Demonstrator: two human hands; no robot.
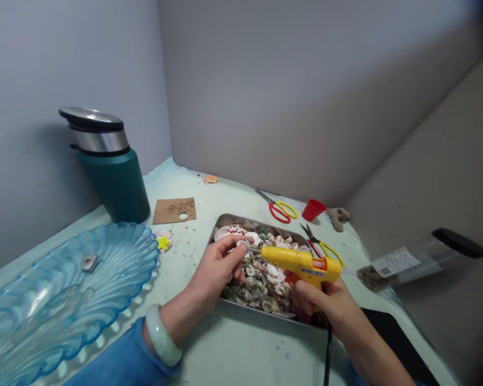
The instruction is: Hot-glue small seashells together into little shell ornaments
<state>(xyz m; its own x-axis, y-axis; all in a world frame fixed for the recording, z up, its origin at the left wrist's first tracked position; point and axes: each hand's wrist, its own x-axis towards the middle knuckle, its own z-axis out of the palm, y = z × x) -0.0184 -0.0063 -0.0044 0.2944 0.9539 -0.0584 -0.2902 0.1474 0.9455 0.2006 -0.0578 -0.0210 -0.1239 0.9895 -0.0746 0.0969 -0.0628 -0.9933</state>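
My right hand point(326, 303) is wrapped round the handle of a yellow hot glue gun point(290, 258), with a clear glue stick jutting from its back. The nozzle points left and meets a small white shell point(243, 245) pinched between the fingertips of my left hand point(221, 262). From this angle I cannot tell whether nozzle and shell touch. Below both hands lies a metal tray point(257, 311) filled with mixed seashells point(257, 281), partly covered by my hands and the gun. A black cord point(328, 354) hangs from the gun's handle.
At left are a scalloped blue glass dish point(116, 284) holding a small piece and a teal bottle point(118, 185). Farther back lie a brown card point(165, 212), two pairs of scissors point(279, 210), a red cup point(313, 209) and a ginger-like lump point(338, 218). A clear container point(422, 262) leans at right.
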